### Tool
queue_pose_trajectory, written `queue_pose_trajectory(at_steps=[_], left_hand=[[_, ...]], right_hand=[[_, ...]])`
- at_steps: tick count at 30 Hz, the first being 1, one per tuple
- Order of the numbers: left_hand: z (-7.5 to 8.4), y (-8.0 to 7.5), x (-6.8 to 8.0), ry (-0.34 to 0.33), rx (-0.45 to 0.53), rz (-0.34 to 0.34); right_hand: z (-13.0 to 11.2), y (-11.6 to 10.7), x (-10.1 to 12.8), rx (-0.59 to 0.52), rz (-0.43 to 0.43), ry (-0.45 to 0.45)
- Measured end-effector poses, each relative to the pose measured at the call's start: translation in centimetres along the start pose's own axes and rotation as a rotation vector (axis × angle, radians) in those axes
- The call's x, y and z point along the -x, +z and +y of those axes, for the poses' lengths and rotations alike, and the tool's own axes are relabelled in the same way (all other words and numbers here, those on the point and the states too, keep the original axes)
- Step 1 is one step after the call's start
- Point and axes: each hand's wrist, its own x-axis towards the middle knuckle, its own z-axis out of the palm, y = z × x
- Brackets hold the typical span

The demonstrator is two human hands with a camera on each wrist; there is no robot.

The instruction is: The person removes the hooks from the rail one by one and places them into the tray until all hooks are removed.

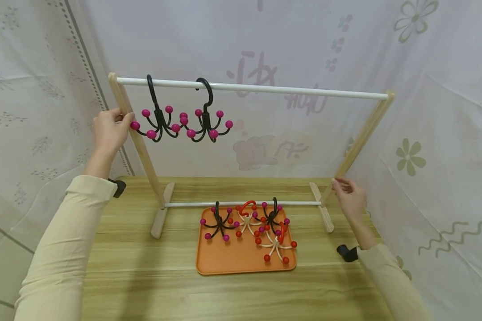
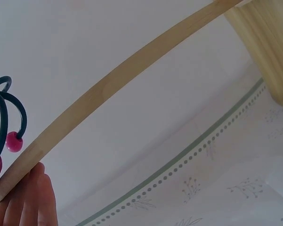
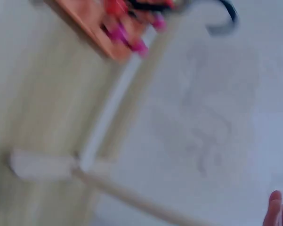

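My left hand [image 1: 110, 127] pinches the left wooden post [image 1: 142, 156] of a clothes rack, fingers behind it and thumb in front. Close beside that hand, a black multi-arm hook hanger [image 1: 159, 117] with pink balls hangs from the white top rod [image 1: 289, 90]. A second black hook hanger [image 1: 206, 119] hangs to its right. My right hand [image 1: 351, 203], fingers loosely bent, is beside the lower part of the right post [image 1: 361, 138] and holds nothing. The right wrist view is blurred; there the fingertips [image 3: 274, 202] appear apart from the post.
An orange tray [image 1: 233, 263] lies on the wooden table [image 1: 176, 285] before the lower rod [image 1: 189, 204]. On it are two black hangers with pink balls [image 1: 220, 220] and two white ones with red balls [image 1: 276, 243]. Patterned cloth [image 1: 305, 147] hangs around the table.
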Motion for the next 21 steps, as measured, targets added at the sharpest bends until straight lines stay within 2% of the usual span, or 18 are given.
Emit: queue_pose_trajectory(at_steps=[1,4,7,9,12,16,21], left_hand=[[0.0,0.0,0.0,0.002,-0.006,0.003],[0.1,0.0,0.0,0.010,-0.025,0.013],[0.1,-0.1,0.0,0.010,-0.028,0.016],[0.1,-0.1,0.0,0.011,-0.026,0.017],[0.0,-0.1,0.0,0.008,-0.021,0.014],[-0.1,0.0,0.0,0.011,-0.024,0.010],[-0.1,0.0,0.0,0.015,-0.023,0.012]], right_hand=[[-1.1,-0.6,-1.0,0.078,0.019,0.041],[-1.9,-2.1,-3.8,0.174,0.084,0.100],[-3.1,-3.2,-6.4,0.201,0.099,0.169],[-3.9,-3.7,-7.9,0.200,0.086,0.206],[-5.1,-4.3,-9.8,0.223,0.020,0.264],[-6.0,-4.6,-11.5,0.288,-0.042,0.279],[-6.4,-4.6,-12.8,0.353,0.008,0.252]])
